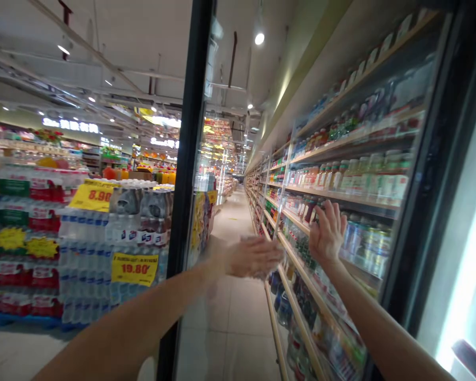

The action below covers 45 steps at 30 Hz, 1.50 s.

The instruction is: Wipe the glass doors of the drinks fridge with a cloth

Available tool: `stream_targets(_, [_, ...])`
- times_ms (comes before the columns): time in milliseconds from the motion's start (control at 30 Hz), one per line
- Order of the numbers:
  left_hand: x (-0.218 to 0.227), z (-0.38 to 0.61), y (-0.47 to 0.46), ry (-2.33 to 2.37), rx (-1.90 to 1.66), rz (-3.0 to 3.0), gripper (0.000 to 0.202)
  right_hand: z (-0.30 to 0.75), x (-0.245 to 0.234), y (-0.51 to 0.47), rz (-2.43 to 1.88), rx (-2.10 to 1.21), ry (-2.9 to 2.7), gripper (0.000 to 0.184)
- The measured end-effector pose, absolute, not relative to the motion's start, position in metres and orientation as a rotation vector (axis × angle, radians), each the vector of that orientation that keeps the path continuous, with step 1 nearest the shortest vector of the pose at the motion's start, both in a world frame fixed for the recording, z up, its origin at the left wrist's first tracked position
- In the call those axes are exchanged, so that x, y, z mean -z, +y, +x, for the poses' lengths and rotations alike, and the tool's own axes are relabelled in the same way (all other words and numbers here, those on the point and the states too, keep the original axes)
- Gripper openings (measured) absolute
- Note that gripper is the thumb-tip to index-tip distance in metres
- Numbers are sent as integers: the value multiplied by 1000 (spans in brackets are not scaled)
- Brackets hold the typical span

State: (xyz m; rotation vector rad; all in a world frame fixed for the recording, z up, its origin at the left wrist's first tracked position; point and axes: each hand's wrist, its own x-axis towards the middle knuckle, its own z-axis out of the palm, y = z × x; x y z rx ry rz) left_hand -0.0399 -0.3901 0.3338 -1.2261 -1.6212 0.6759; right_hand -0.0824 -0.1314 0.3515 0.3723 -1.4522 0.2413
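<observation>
My left hand [257, 257] reaches across in front of a glass door [222, 312], blurred by motion. Its fingers point right, look stretched out, and hold nothing that I can see. To its right, my right hand [327, 232] is raised with fingers apart and nothing visible in it. Whether either hand touches the glass I cannot tell. The door has a dark frame [185, 159] that crosses behind my left forearm. Through the glass, shelves of bottled drinks [353, 177] run away into the distance behind my right hand.
Packs of bottled water [83, 254] and red-wrapped cartons [27, 264] are stacked at the left, with yellow price signs [135, 269]. A tiled aisle [232, 222] stretches ahead. A bright light strip [470, 264] glows at the right edge beside a dark upright [428, 174].
</observation>
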Motion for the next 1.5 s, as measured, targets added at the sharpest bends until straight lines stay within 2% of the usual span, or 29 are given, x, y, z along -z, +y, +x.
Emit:
stream_targets(100, [-404, -37, -419, -1659, -391, -704, 48, -83, -352, -132, 350, -262, -1461, 44])
stream_targets(167, [-423, -33, -435, -1660, -256, -462, 52, -84, -352, -132, 345, -275, -1464, 45])
stream_targets(233, [-399, -28, -444, -1688, -272, -459, 52, -84, -352, -132, 342, -282, -1473, 45])
stream_targets(367, [-295, -18, -456, -1719, -604, -975, 41, -83, -352, -134, 337, -275, -1480, 45])
stream_targets(433, [-274, -19, -461, -1699, -713, -1169, 39, -83, -352, -135, 344, -261, -1465, 44])
stream_targets(667, [-353, -27, -454, -1771, -339, -475, 52, -85, -352, -136, 344, -268, -1466, 45])
stream_targets(800, [-332, -28, -426, -1735, -620, -961, 50, -86, -351, -134, 394, -265, -1444, 46])
stream_targets(867, [-335, -32, -414, -1682, -681, -1087, 49, -85, -350, -133, 414, -261, -1442, 47])
stream_targets(1067, [-417, -41, -390, -1632, -224, -451, 54, -83, -350, -130, 464, -299, -1441, 48])
stream_targets(1133, [-408, -41, -379, -1660, -273, -517, 55, -82, -350, -129, 471, -319, -1439, 50])
stream_targets(1300, [-347, -42, -357, -1619, -663, -1131, 51, -82, -350, -129, 472, -330, -1438, 50])
stream_targets(1367, [-361, -43, -359, -1624, -630, -1117, 51, -83, -350, -129, 481, -327, -1422, 49])
stream_targets(1500, [-425, -43, -365, -1690, -247, -625, 56, -82, -351, -131, 485, -330, -1402, 49])
